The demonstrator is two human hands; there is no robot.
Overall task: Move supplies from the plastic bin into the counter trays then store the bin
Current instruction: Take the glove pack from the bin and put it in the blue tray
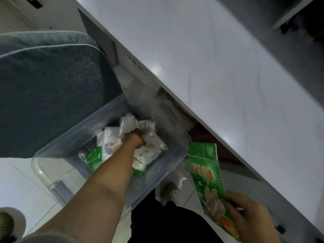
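Observation:
A clear plastic bin (52,160) sits on the floor below the counter edge. Inside it lie white and green supply packets (112,146) and crumpled clear bags. My left hand (134,138) reaches down into the bin and grips a clear plastic bag (154,141) among the packets. My right hand (249,216) is at the lower right, outside the bin, and holds a flat green packet of gloves (205,169) by its lower end. No counter trays are in view.
A pale grey counter (210,58) runs diagonally across the upper right. A blue-grey cushioned seat (52,85) stands left of the bin. White tiled floor (21,181) lies below, with my white shoe (171,192) near the bin.

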